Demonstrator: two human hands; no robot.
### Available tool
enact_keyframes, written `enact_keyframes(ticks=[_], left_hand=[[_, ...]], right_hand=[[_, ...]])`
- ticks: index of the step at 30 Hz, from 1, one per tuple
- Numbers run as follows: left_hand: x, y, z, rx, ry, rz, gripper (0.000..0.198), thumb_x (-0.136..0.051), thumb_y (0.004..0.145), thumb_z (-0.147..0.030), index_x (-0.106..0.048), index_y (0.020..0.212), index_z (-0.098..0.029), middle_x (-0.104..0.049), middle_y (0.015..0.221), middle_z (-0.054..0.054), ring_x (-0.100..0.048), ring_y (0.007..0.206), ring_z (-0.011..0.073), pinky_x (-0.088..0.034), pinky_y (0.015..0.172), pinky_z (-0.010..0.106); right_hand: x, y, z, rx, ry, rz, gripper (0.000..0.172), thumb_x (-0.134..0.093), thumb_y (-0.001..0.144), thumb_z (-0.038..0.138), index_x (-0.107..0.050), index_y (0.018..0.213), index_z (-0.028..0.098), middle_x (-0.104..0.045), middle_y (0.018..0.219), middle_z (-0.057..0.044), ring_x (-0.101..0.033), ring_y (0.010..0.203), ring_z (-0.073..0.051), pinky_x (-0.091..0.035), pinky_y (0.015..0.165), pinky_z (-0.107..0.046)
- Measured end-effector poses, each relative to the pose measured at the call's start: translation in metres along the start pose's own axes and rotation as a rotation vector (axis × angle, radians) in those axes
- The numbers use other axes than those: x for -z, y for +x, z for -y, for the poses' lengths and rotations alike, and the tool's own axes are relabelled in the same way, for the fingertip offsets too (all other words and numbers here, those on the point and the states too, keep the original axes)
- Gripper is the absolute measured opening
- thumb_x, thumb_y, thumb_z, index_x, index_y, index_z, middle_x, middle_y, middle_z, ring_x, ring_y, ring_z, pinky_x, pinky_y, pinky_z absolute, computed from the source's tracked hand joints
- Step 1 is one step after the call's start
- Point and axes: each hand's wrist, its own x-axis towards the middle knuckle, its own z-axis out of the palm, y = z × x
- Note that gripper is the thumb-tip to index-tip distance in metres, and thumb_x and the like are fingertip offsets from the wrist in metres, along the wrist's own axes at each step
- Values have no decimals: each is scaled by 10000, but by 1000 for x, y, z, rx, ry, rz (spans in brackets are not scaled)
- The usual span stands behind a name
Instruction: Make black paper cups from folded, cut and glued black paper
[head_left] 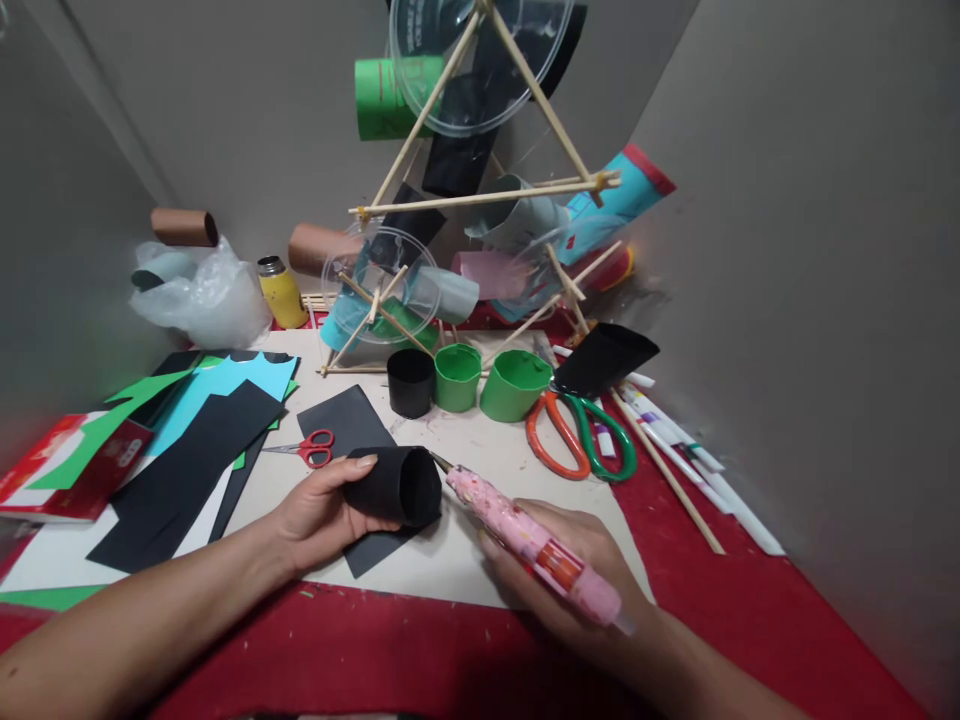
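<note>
A black paper-covered tube (379, 482) lies on its side in my left hand (322, 515), thumb on top and fingers beneath, its open end turned right. My right hand (559, 555) grips a pink patterned glue gun (517, 530). The gun's metal nozzle meets or nearly meets the tube's upper rim; I cannot tell whether it touches. Under the tube rests a black paper sheet (341, 415). Red-handled small scissors (315, 448) are left of it. Behind stand a short black cup-like ring (411, 384) and two green ones, one of them a green ring (457, 378).
A wooden-stick frame (480, 197) with clear plastic discs and coloured tubes rises at the back. Large scissors (581, 435) with orange and green handles lie right, near white paper rolls (720, 480). Cut papers (195, 450) spread left; a yellow bottle (282, 292) stands behind.
</note>
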Motion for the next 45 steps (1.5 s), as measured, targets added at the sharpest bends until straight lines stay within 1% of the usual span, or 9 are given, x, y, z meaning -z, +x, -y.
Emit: enact_keyframes(ticks=[4,9,14,19,26,29,35,40,45], left_hand=[[1,0,-1,-4,-2,19,162,-664,815,-160,-734,929,-69,-763,871,110,-715,788,204,-603,751,356],[2,-1,-1,-5,9,-14,198,-661,820,-174,-723,971,-63,-762,898,116,-715,813,211,-596,766,358],[1,-1,-3,-7,4,-10,158,-648,830,-185,-725,920,-80,-760,905,119,-714,833,220,-584,776,347],[1,0,-4,-23,8,-4,163,-659,826,-193,-717,930,-82,-756,892,116,-716,830,225,-589,765,353],[3,-1,-6,-45,17,-74,142,-661,824,-196,-715,897,-86,-755,857,110,-718,802,225,-599,730,356],[4,-1,-8,-51,28,-82,148,-667,815,-197,-710,905,-88,-752,850,107,-717,792,228,-601,709,357],[3,-1,-9,-57,15,-119,138,-682,798,-183,-710,893,-86,-750,806,98,-715,756,218,-603,727,377],[2,-1,-12,-76,26,-114,113,-679,794,-171,-709,871,-95,-748,797,95,-713,758,223,-602,697,368],[0,-1,-14,-93,59,-118,112,-651,812,-179,-705,868,-98,-743,792,93,-712,757,216,-594,717,356]], right_hand=[[0,2,3,-4,9,-10,281,-520,884,211,-390,636,230,-442,567,29,-424,470,-117,-346,462,-267],[0,1,2,6,-6,-6,305,-528,866,201,-345,623,233,-405,551,44,-402,460,-106,-329,449,-258],[1,1,1,17,-27,-12,296,-522,862,188,-360,619,230,-410,547,44,-412,449,-102,-327,443,-252],[2,1,2,37,-29,-6,289,-523,865,198,-391,610,231,-430,540,37,-415,440,-108,-325,435,-256],[2,0,0,54,-23,-7,273,-527,857,193,-395,621,232,-450,540,31,-436,436,-113,-332,431,-255],[1,0,-2,44,-25,8,273,-530,870,205,-397,633,230,-453,548,31,-448,441,-112,-343,435,-252],[0,-1,-3,86,-77,-10,272,-532,861,203,-402,623,229,-455,538,34,-437,423,-105,-332,418,-250],[2,0,0,76,-83,-8,282,-527,865,202,-404,612,230,-442,531,37,-431,416,-102,-327,414,-249],[1,0,0,134,-125,-27,268,-521,850,167,-419,609,221,-444,521,40,-423,411,-97,-309,412,-241]])
